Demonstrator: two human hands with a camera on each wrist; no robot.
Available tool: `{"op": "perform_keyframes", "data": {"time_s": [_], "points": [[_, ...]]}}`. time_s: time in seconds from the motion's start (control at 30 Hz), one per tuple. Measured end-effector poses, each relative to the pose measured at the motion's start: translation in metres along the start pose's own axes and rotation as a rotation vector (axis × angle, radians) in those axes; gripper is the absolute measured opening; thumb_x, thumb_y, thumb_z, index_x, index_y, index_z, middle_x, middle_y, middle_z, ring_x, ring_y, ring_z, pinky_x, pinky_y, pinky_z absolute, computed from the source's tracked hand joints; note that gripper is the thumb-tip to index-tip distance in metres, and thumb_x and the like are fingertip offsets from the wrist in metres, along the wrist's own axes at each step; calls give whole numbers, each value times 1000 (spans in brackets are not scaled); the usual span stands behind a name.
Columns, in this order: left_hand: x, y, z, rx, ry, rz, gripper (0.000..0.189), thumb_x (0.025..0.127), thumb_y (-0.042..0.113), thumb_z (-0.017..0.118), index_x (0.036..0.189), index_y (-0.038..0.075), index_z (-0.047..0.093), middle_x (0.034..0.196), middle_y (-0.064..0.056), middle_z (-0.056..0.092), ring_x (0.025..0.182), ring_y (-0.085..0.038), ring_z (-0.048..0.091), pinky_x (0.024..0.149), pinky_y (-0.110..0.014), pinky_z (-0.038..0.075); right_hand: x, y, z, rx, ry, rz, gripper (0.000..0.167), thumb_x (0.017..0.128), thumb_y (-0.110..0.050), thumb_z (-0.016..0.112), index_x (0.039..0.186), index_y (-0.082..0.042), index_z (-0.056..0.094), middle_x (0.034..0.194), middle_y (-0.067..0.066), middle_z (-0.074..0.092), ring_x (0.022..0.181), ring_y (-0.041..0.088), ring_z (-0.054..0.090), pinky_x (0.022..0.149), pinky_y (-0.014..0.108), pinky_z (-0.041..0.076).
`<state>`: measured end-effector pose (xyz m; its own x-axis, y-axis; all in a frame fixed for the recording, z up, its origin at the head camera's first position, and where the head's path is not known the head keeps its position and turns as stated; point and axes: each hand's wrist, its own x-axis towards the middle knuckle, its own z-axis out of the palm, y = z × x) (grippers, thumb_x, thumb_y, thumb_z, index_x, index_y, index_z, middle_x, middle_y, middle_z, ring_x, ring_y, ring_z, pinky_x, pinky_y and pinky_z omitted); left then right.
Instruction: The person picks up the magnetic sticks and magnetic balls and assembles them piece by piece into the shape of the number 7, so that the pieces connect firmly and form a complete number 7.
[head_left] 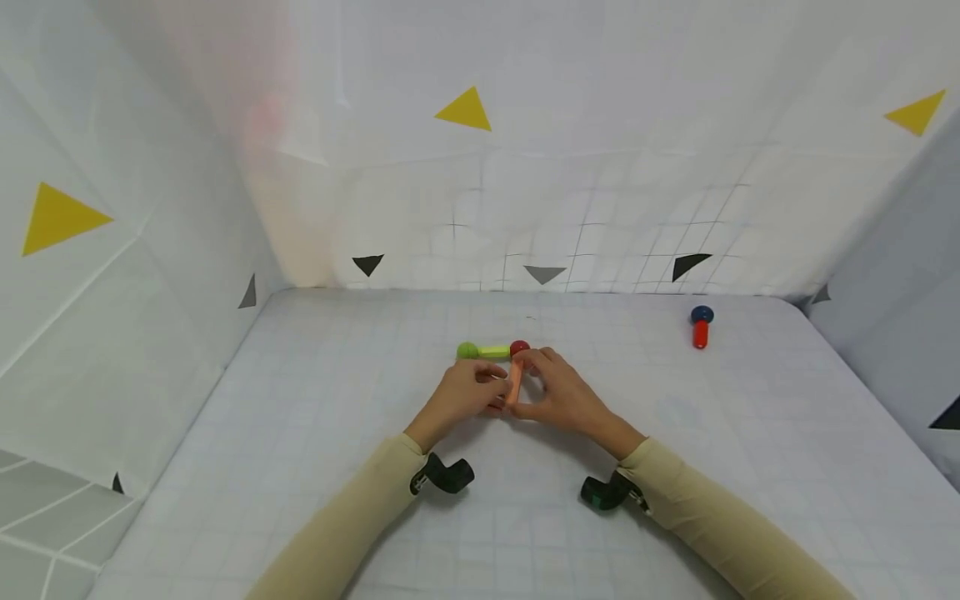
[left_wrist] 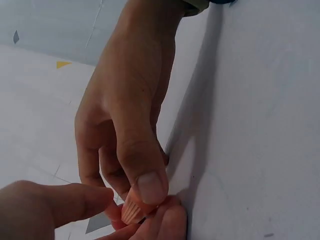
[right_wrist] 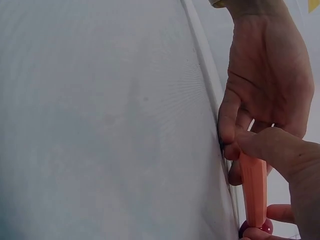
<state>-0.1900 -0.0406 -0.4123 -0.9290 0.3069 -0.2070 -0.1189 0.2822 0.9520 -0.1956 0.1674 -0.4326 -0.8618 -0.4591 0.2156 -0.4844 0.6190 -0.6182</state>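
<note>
My right hand [head_left: 562, 396] holds an orange ridged stick [head_left: 515, 383] by its ends, between thumb and fingers. In the right wrist view the stick [right_wrist: 254, 190] is seen along its length, its far end against a dark red ball [right_wrist: 265, 226]. My left hand [head_left: 465, 393] is beside the stick's near end, with loosely bent fingers next to the right thumb; whether they touch the stick is hard to tell. Just beyond the hands lies a yellow-green stick [head_left: 493, 352] between a green ball [head_left: 467, 351] and the red ball [head_left: 519, 347].
At the back right of the white table [head_left: 337, 517] lies a red stick [head_left: 701, 335] with a dark blue ball [head_left: 702, 314] at its far end. White sheets with yellow and black triangles stand behind and at both sides.
</note>
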Motion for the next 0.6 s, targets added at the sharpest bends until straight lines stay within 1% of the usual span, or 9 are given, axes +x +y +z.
{"op": "perform_keyframes", "data": {"time_s": [0.07,0.17,0.4,0.6], "points": [[2,-2,0,-38,-11,-13,29,97,14,71,122,-1,71,98,-9,75,81,-23,75,70,-34,63,0,0,0,3,0,-10,63,79,-29,93,129,-10,61,120,10,58,107,27,57,88,44,53],[5,-5,0,-68,-22,-16,28,97,14,73,120,-2,72,97,-11,75,82,-24,75,70,-34,63,0,-1,0,6,6,-24,62,78,-29,94,128,-10,62,120,9,58,107,27,58,88,44,53],[8,-12,0,-94,-14,-17,34,93,14,81,119,-5,72,97,-11,76,80,-24,75,71,-34,63,-2,0,2,4,13,-38,65,79,-28,93,131,-7,61,118,11,59,105,27,58,85,44,54],[8,-12,2,-114,-14,4,36,92,14,81,120,-6,72,99,-13,76,83,-23,75,74,-34,63,-2,0,0,3,14,-38,65,79,-27,93,132,-7,61,117,12,59,103,28,57,84,43,53]]}}
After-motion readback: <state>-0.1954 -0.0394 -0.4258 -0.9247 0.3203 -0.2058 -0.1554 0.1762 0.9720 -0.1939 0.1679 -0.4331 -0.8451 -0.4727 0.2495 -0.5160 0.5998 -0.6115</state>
